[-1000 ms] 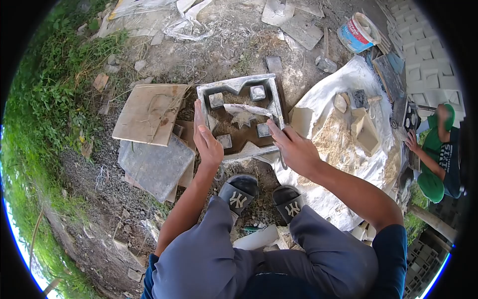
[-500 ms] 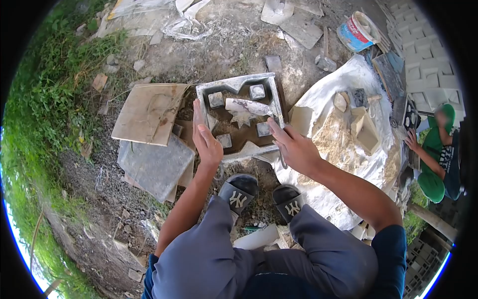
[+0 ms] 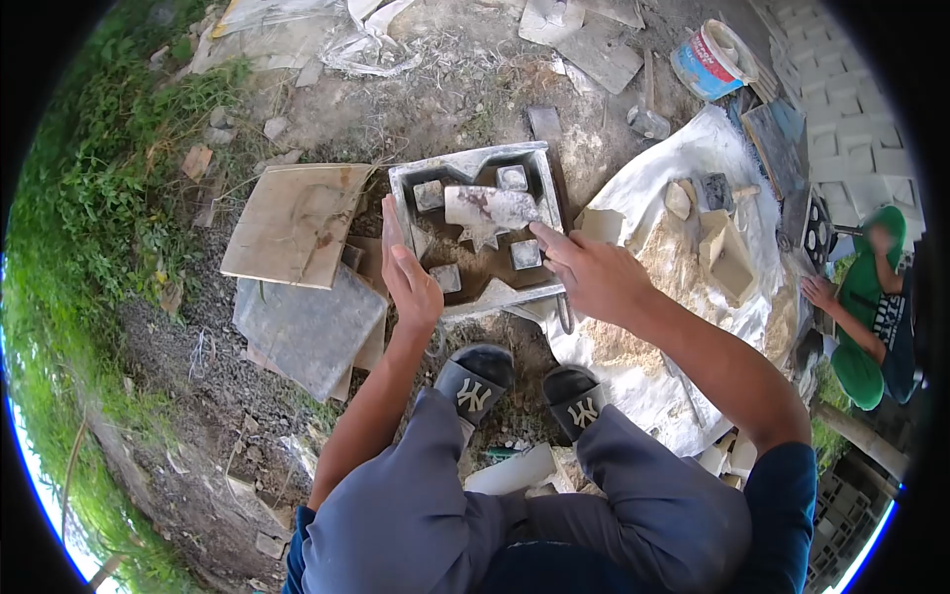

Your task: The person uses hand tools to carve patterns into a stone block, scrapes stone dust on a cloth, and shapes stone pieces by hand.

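A metal mould [image 3: 470, 163] with a star shape in the middle and square blocks near its corners lies on the ground in front of me. Brown-grey material covers its floor. Against the mould's left wall rests my left hand [image 3: 414, 292], its fingers straight and flat. My right hand [image 3: 602, 282] is closed round the handle of a trowel [image 3: 487, 206] at the right side. The trowel's pale, smeared blade is held over the mould and hides part of the star. Most of the handle is covered by my fingers.
Flat boards [image 3: 297, 223] and a grey slab [image 3: 312, 327] are stacked at the left. On the right, a white sheet [image 3: 683, 158] carries sandy powder and a scoop-like container [image 3: 727, 259]. A paint bucket [image 3: 711, 61] stands beyond. Another person [image 3: 871, 307] sits at far right.
The trowel blade has tilted and shows more of its broad face. My right hand has shifted slightly to the right with it. My left hand stays almost where it was.
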